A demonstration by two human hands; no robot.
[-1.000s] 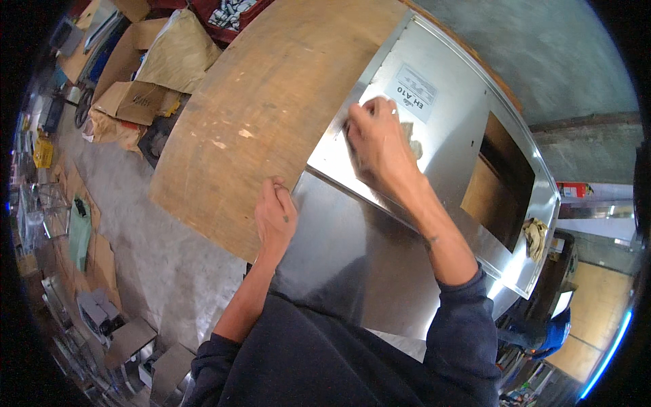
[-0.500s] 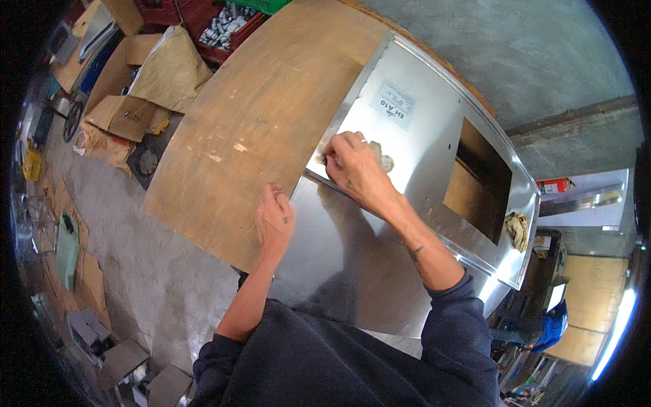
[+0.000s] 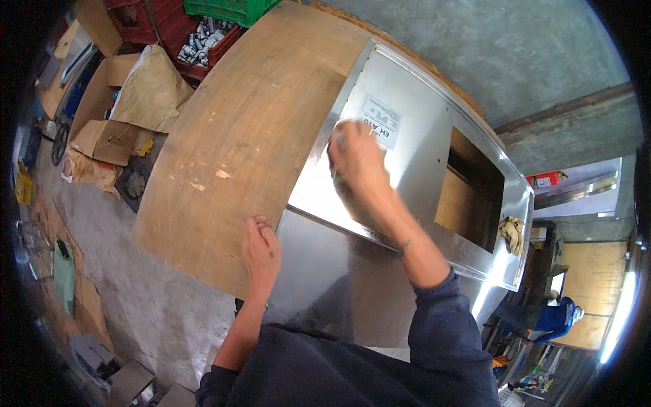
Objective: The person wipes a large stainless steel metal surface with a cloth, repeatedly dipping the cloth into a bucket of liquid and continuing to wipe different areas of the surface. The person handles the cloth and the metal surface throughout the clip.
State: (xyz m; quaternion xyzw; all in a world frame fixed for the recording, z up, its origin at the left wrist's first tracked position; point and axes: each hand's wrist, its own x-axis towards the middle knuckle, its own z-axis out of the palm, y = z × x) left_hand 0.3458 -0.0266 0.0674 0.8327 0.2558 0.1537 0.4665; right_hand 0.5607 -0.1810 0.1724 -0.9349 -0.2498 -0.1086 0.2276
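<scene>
A shiny steel panel (image 3: 407, 173) with a rectangular cut-out and a printed label (image 3: 381, 121) lies on a wooden tabletop (image 3: 224, 156). My right hand (image 3: 359, 152), smeared by motion, is on the panel beside the label. Its fingers are curled over a crumpled rag, mostly hidden under the hand now and plainer in the earlier frame. My left hand (image 3: 261, 252) hovers near the table's front, left of a second steel sheet (image 3: 332, 271). Its fingers are curled in, and nothing shows in them. Another crumpled tan cloth (image 3: 512, 235) rests at the panel's right end.
Left of the table stand an open cardboard box (image 3: 102, 139) and a brown paper sack (image 3: 150, 91). Red crates and a green crate (image 3: 234, 9) sit at the far left corner. A concrete wall (image 3: 542, 61) runs behind. Another person (image 3: 557, 319) is bent over at the right.
My right hand has moved along the panel toward the label, and the rag's visible bulge is now hidden. My left hand stays curled over the table. The whole view has shifted slightly.
</scene>
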